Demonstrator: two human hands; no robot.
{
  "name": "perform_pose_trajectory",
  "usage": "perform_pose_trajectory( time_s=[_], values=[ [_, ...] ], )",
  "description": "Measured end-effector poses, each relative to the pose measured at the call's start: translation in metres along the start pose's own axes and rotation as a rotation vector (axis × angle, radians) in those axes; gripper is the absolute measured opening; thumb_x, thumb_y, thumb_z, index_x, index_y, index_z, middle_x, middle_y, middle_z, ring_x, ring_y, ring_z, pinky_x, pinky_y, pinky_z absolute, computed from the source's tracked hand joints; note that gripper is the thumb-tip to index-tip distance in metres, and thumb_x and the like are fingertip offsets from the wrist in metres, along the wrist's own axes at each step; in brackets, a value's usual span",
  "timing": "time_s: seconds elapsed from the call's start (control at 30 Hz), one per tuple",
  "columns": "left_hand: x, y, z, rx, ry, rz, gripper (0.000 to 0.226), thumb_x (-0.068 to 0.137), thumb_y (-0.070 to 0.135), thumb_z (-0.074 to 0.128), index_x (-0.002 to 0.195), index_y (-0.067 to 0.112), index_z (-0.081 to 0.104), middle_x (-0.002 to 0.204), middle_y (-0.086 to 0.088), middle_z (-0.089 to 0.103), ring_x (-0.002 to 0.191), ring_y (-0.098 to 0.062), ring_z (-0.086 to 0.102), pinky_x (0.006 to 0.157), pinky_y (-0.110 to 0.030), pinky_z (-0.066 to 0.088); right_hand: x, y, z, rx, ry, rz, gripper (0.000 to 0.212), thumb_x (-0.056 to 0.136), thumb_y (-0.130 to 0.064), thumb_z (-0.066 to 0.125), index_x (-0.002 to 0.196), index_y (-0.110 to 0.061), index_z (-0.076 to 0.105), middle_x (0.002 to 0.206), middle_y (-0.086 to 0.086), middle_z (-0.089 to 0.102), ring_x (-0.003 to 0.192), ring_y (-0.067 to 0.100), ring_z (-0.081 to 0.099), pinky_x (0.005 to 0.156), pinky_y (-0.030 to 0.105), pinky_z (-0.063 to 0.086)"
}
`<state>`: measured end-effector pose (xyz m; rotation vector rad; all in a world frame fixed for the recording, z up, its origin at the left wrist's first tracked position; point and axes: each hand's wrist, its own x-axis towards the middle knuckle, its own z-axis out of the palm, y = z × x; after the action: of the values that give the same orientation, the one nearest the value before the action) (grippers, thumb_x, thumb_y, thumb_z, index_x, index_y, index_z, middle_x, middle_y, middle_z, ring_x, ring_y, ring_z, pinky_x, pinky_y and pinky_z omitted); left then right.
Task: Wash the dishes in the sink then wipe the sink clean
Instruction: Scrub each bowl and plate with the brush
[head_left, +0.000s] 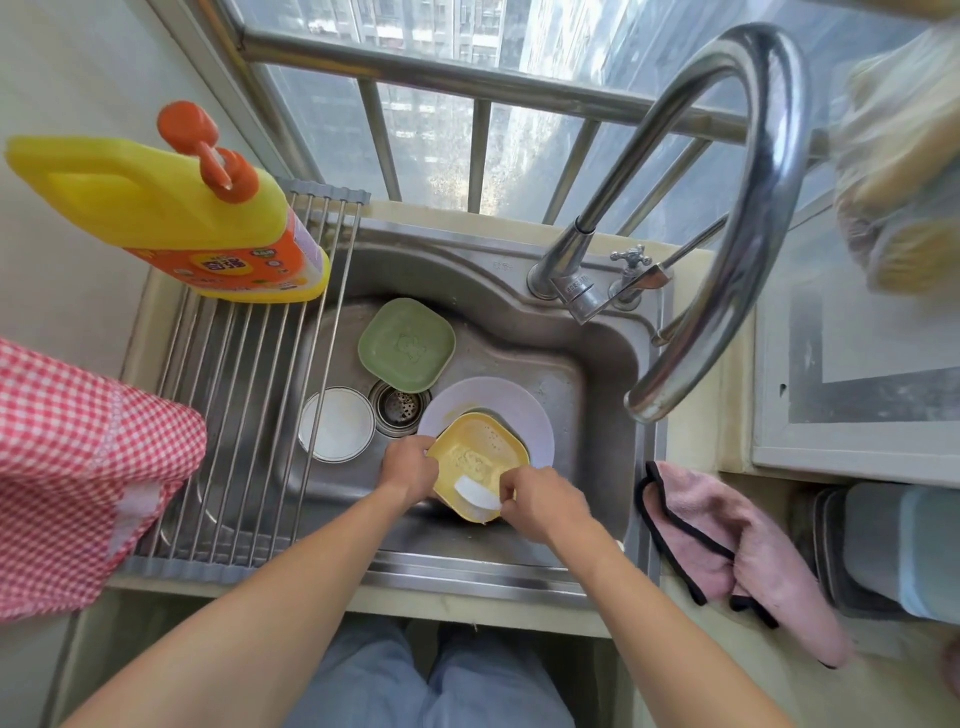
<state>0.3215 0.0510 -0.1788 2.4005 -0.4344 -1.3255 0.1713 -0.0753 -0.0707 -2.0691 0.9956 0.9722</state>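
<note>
Low in the middle of the frame, inside the steel sink, the left hand gripped the left rim of a yellow square dish, fingers curled over its edge, holding it tilted with its hollow face turned up toward the camera. The right hand pinched a white sponge against the dish's lower inside, the sponge's long axis running from upper left to lower right. Yellowish residue speckled the dish. It lay over the near part of one pale lilac round plate. Four dishes could be counted in the basin: the yellow one, the lilac plate, one green square dish toward the upper middle beside the drain, and one white round bowl left of the drain, upright. Across the sink's left side lay a roll-up rack of steel rods, with one yellow detergent bottle at its upper end, pump pointing to the upper left of the frame. One tall curved faucet arched at the right. One pink cloth lay on the bench at the lower right.
</note>
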Motion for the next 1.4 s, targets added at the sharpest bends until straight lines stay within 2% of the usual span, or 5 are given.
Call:
perform_pose_trajectory(
  time_s=[0.27, 0.47, 0.63, 0.77, 1.4],
  values=[
    [-0.004, 0.003, -0.002, 0.014, 0.03, 0.013, 0.042, 0.057, 0.016, 0.037, 0.078, 0.015, 0.073, 0.066, -0.01, 0.067, 0.072, -0.033, 0.068, 0.064, -0.041, 0.061, 0.003, -0.003, 0.012, 0.246, 0.007, -0.087, 0.014, 0.094, -0.024, 0.054, 0.097, -0.03, 0.066, 0.089, 0.001, 0.066, 0.085, 0.024, 0.059, 0.066, 0.029, 0.041],
    [-0.007, 0.004, -0.005, -0.006, 0.02, 0.018, 0.034, 0.064, 0.008, 0.041, 0.077, 0.013, 0.071, 0.064, -0.01, 0.067, 0.069, -0.029, 0.07, 0.061, -0.037, 0.061, 0.004, 0.014, -0.001, 0.063, -0.05, -0.011, 0.015, 0.087, -0.022, 0.053, 0.088, -0.032, 0.065, 0.099, 0.0, 0.063, 0.092, 0.027, 0.061, 0.076, 0.033, 0.051],
    [-0.003, -0.001, -0.001, 0.016, 0.031, 0.011, 0.021, 0.069, 0.013, 0.05, 0.075, 0.016, 0.07, 0.059, -0.004, 0.06, 0.066, -0.031, 0.061, 0.062, -0.037, 0.057, 0.007, -0.004, 0.009, 0.236, -0.006, -0.09, 0.012, 0.094, -0.03, 0.054, 0.097, -0.036, 0.064, 0.092, 0.002, 0.066, 0.087, 0.026, 0.061, 0.073, 0.032, 0.048],
    [0.007, -0.012, 0.002, -0.03, -0.002, 0.0, 0.043, 0.057, 0.016, 0.037, 0.081, 0.018, 0.073, 0.065, -0.012, 0.066, 0.071, -0.034, 0.07, 0.064, -0.044, 0.062, 0.0, 0.009, 0.005, 0.124, -0.038, -0.054, 0.014, 0.089, -0.024, 0.054, 0.093, -0.031, 0.065, 0.098, 0.003, 0.064, 0.091, 0.028, 0.061, 0.077, 0.032, 0.05],
    [-0.011, 0.009, -0.008, -0.009, 0.021, 0.015, 0.034, 0.066, 0.013, 0.043, 0.081, 0.015, 0.074, 0.069, -0.01, 0.067, 0.079, -0.035, 0.067, 0.068, -0.04, 0.06, 0.015, -0.002, 0.007, 0.105, 0.001, -0.12, 0.014, 0.093, -0.029, 0.052, 0.1, -0.036, 0.062, 0.101, 0.005, 0.067, 0.093, 0.03, 0.061, 0.08, 0.038, 0.053]
  ],
)
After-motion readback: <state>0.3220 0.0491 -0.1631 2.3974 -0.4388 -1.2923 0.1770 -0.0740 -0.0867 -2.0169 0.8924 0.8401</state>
